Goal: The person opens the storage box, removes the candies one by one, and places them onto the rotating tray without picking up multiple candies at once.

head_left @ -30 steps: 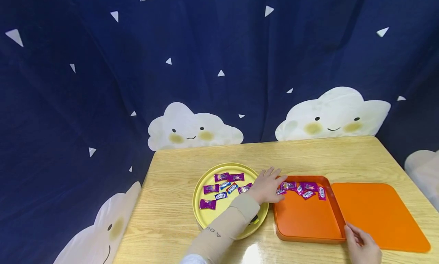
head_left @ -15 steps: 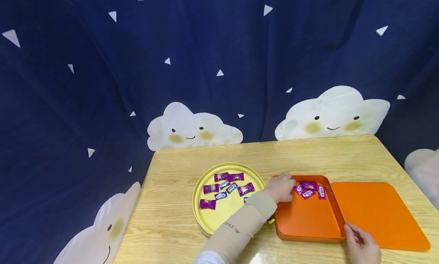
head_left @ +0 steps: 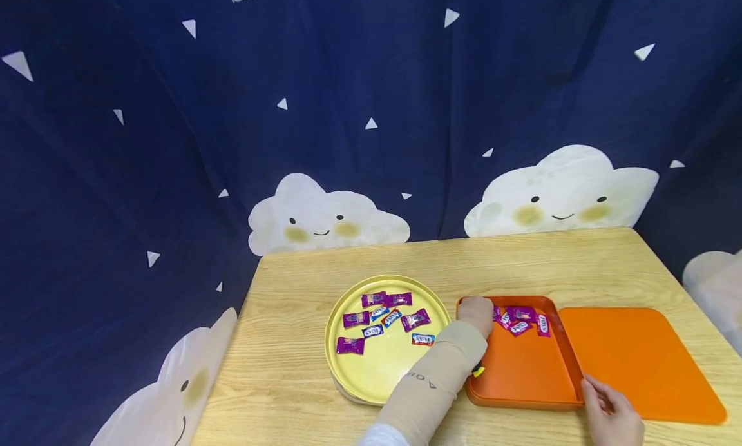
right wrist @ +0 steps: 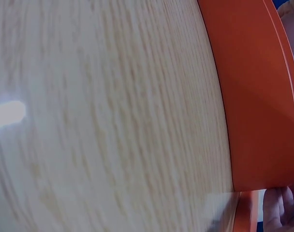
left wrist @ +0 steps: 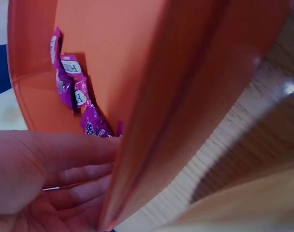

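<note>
candies (head_left: pixel 523 313) in purple and pink wrappers are clustered along the far side of an orange tray (head_left: pixel 522 375). its far left corner is covered by the left hand (head_left: pixel 475 312) — the fingertips are hidden, so whether anything is pinched cannot be told. the near right corner is pinched between the thumb and fingers of the right hand (head_left: pixel 616 412). more sweets (head_left: pixel 415 319) are scattered on a yellow plate (head_left: pixel 373 372) at the left; a flat orange panel (head_left: pixel 640 362) is set just beside the right wall.
</note>
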A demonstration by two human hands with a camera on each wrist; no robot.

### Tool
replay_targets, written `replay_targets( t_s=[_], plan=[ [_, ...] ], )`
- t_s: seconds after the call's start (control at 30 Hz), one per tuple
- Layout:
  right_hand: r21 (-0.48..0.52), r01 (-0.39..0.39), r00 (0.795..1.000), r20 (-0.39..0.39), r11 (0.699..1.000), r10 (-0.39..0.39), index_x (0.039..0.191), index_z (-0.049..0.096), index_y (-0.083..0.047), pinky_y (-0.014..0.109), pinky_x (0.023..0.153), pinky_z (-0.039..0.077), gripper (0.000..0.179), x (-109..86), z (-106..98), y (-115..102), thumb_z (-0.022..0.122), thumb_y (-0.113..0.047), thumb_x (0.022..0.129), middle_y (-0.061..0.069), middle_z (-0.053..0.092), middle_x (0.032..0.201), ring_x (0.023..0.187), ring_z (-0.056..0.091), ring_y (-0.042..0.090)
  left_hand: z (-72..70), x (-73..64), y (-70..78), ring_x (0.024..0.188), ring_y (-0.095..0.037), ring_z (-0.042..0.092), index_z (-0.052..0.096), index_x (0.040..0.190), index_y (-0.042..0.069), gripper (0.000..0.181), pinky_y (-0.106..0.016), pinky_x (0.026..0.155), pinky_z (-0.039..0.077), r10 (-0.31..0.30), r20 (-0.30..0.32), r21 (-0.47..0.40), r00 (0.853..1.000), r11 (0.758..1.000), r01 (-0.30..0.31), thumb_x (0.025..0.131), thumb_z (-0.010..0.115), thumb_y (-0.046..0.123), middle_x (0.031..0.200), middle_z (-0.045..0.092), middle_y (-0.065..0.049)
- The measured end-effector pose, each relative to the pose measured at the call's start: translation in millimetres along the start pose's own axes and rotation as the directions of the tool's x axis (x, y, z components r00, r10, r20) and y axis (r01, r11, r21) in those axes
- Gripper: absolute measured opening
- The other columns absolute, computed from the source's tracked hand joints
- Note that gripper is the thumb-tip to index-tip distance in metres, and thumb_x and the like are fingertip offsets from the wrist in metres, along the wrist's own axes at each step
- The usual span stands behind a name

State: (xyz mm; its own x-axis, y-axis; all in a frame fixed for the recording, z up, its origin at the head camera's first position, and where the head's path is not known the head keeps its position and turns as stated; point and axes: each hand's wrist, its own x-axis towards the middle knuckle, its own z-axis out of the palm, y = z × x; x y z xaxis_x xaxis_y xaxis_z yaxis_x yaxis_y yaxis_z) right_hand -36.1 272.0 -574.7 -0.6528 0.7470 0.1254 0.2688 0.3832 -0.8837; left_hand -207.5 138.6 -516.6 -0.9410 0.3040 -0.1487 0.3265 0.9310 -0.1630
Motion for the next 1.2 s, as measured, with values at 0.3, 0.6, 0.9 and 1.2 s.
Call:
replay_targets(
  t_s=[0.3, 0.6, 0.9, 1.2],
  plan=[
    [-0.039, -0.005, 1.000, 0.006, 0.999, 0.005, 0.097, 0.069, 0.003, 0.004, 0.049, 0.036, 0.026, 0.6, -1.5, 0.5, 0.066, -0.019, 0.083, -0.036, 0.042, 0.066, 0.055, 0.041, -0.019, 9.4, 4.4, 8.6, 0.077, -0.001, 0.058, 0.068, 0.096, 0.037, 0.017, -0.021, 0.063, 0.043, -0.033, 0.071, 0.033, 0.997, 0.999, 0.031, 0.090, 0.055, 0.028, 0.092, 0.064, 0.019],
    [-0.011, 0.002, 1.000, 0.019, 1.000, -0.002, 0.096, 0.069, 0.003, 0.003, 0.049, 0.036, 0.024, 2.0, -2.5, 1.3, 0.067, -0.016, 0.082, -0.038, 0.041, 0.066, 0.055, 0.042, -0.020, 13.9, 5.3, 10.8, 0.078, -0.002, 0.058, 0.068, 0.095, 0.037, 0.017, -0.023, 0.066, 0.042, -0.029, 0.065, 0.043, 0.997, 0.999, 0.026, 0.089, 0.056, 0.028, 0.093, 0.063, 0.019],
    [-0.018, -0.037, 0.999, 0.034, 0.999, 0.037, 0.096, 0.070, 0.000, 0.003, 0.049, 0.036, 0.023, 2.3, -2.2, 0.5, 0.066, -0.019, 0.083, -0.037, 0.042, 0.066, 0.055, 0.042, -0.020, 14.6, 6.1, 10.2, 0.078, -0.002, 0.058, 0.068, 0.094, 0.038, 0.015, -0.022, 0.066, 0.042, -0.019, 0.065, 0.060, 0.998, 0.998, 0.015, 0.088, 0.057, 0.030, 0.092, 0.064, 0.020],
    [-0.011, -0.038, 0.999, 0.031, 0.999, 0.038, 0.093, 0.070, -0.002, 0.001, 0.051, 0.037, 0.020, 1.7, -1.8, 0.7, 0.066, -0.019, 0.083, -0.036, 0.043, 0.066, 0.056, 0.042, -0.020, 10.1, 2.3, 8.4, 0.081, -0.002, 0.057, 0.068, 0.095, 0.037, 0.015, -0.022, 0.067, 0.045, 0.001, 0.105, 0.047, 0.994, 0.999, -0.006, 0.089, 0.057, 0.029, 0.093, 0.062, 0.020]
  ],
)
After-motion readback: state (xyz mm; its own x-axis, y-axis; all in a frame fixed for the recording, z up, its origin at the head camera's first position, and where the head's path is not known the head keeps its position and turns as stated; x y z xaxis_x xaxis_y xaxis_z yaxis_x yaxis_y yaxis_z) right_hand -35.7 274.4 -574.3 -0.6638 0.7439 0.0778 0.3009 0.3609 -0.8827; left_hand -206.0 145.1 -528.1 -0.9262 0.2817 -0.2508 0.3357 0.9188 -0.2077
